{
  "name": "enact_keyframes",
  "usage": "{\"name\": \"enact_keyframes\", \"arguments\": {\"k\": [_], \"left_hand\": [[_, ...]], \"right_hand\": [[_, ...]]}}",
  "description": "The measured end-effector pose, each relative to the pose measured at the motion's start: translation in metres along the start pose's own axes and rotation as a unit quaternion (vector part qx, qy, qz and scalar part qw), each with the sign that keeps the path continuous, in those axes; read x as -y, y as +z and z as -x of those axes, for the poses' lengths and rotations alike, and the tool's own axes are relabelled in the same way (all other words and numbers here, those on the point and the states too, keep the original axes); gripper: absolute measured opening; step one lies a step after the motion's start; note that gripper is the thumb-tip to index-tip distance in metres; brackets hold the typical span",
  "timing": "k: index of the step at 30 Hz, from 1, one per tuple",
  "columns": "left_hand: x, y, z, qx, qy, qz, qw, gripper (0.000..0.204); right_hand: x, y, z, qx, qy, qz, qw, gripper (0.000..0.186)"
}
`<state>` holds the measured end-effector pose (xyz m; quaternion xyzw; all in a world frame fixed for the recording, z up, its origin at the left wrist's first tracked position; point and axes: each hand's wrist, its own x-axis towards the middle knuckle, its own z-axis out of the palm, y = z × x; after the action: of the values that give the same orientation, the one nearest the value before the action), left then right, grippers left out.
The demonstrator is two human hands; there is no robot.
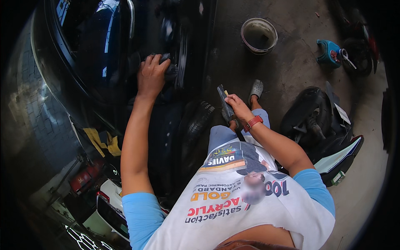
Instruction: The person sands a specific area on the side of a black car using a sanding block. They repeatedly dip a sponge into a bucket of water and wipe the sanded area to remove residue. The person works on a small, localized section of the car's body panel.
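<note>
Dark car (160, 18) across the left side, whitish smears (182, 60) on its panel. Pale bucket (257, 51) ahead, blue-green jug (327, 54) farther right. Hands well apart. Left hand (151, 79) bent over a dark crumpled piece (171, 74) against the car — gripping or merely pressing, cannot tell. Right hand (239, 108) closed round a flat dark tool (223, 98), clear of the car — small yellowish piece (226, 93) beside it.

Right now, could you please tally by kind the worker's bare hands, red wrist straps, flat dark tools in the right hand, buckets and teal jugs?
Bare hands: 2 (left hand, right hand)
Red wrist strap: 1
Flat dark tool in the right hand: 1
Bucket: 1
Teal jug: 1
Total: 6
</note>
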<state>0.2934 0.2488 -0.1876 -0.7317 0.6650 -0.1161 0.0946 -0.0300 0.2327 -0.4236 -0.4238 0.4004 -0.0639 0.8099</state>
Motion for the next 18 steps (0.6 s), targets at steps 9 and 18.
{"name": "enact_keyframes", "arguments": {"k": [9, 18], "left_hand": [[0.009, -0.031, 0.038, 0.145, -0.087, 0.056, 0.984, 0.04], [0.103, -0.16, 0.079, -0.203, -0.011, -0.164, 0.965, 0.03]], "right_hand": [[0.045, 0.014, -0.129, -0.031, -0.089, 0.152, 0.984, 0.064], [0.082, 0.119, -0.188, -0.156, -0.13, 0.104, 0.973, 0.055]]}}
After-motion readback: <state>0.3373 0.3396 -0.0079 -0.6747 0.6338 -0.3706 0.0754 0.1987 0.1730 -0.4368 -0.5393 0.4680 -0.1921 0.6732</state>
